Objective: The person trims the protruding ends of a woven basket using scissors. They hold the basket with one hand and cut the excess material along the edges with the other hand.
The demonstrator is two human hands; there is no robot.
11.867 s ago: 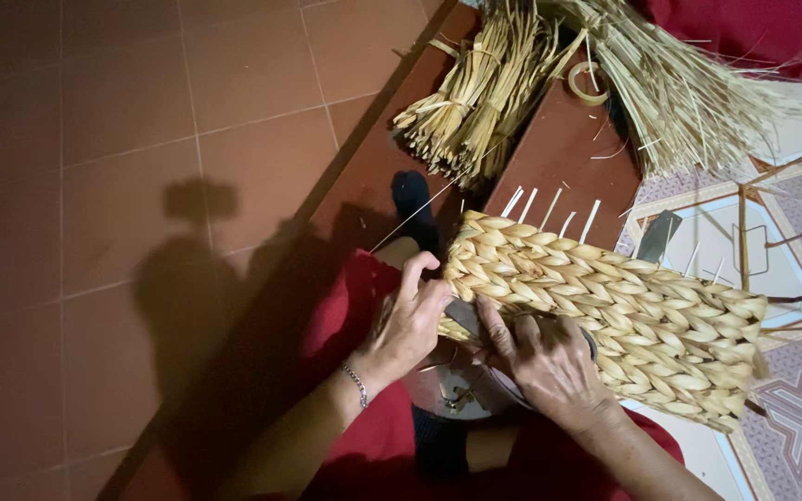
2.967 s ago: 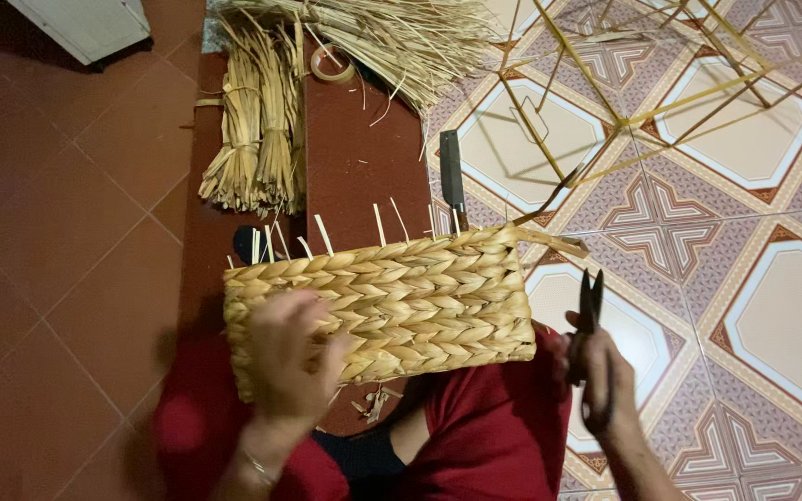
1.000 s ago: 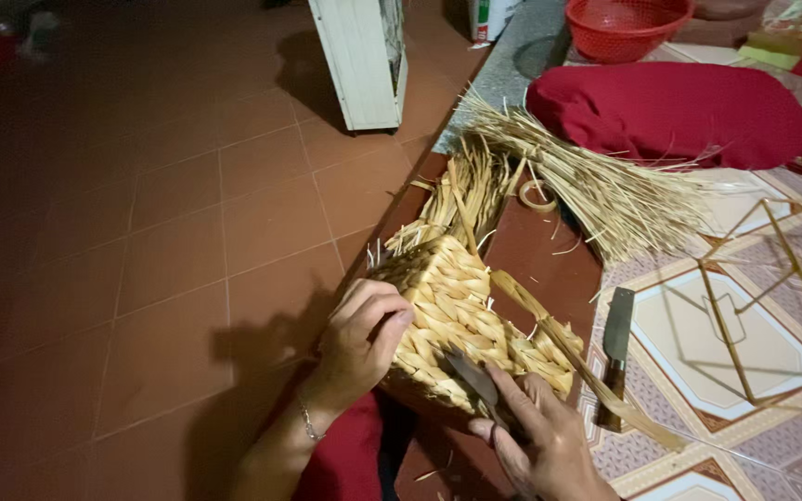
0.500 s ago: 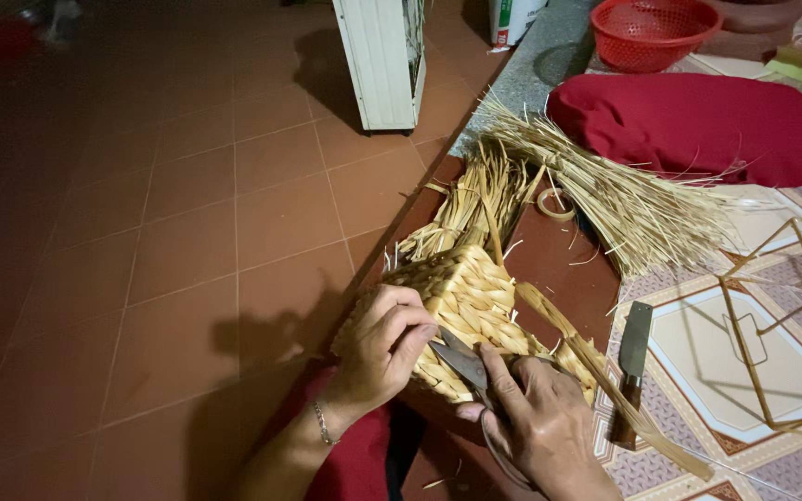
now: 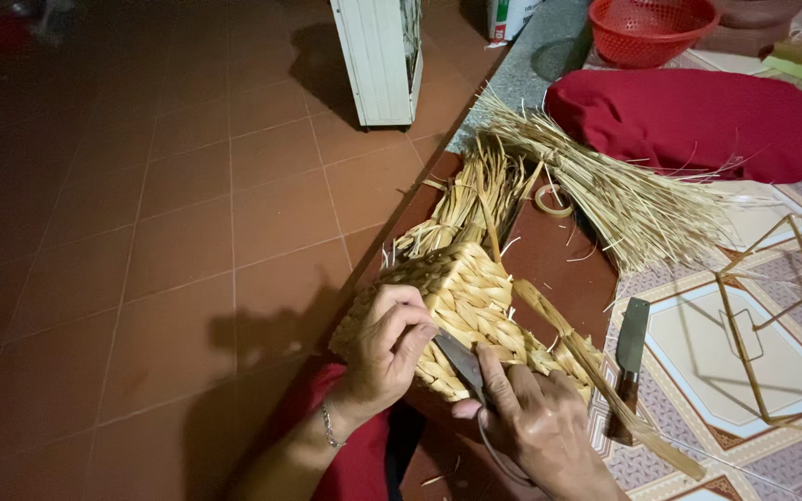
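Observation:
A woven straw basket (image 5: pixel 475 301) rests on my lap over a dark red board (image 5: pixel 563 260). My left hand (image 5: pixel 387 348) grips the basket's near left edge, fingers curled over the weave. My right hand (image 5: pixel 536 422) holds scissors (image 5: pixel 461 364), whose blades point up and left against the weave beside my left fingers. A long loose straw strand (image 5: pixel 596 371) trails from the basket toward the lower right.
Bundles of straw (image 5: pixel 605 190) lie beyond the basket, with a tape roll (image 5: pixel 552 200) beside them. A knife (image 5: pixel 628 357) lies on the patterned tiles at right, near a thin wire frame (image 5: pixel 772 325). Farther back sit a red cushion (image 5: pixel 698 121), red basket (image 5: pixel 666 28) and white cabinet (image 5: pixel 378 56).
The view has closed in slightly. My right hand has brought the scissors up against the basket edge near my left fingers; the left hand keeps its grip.

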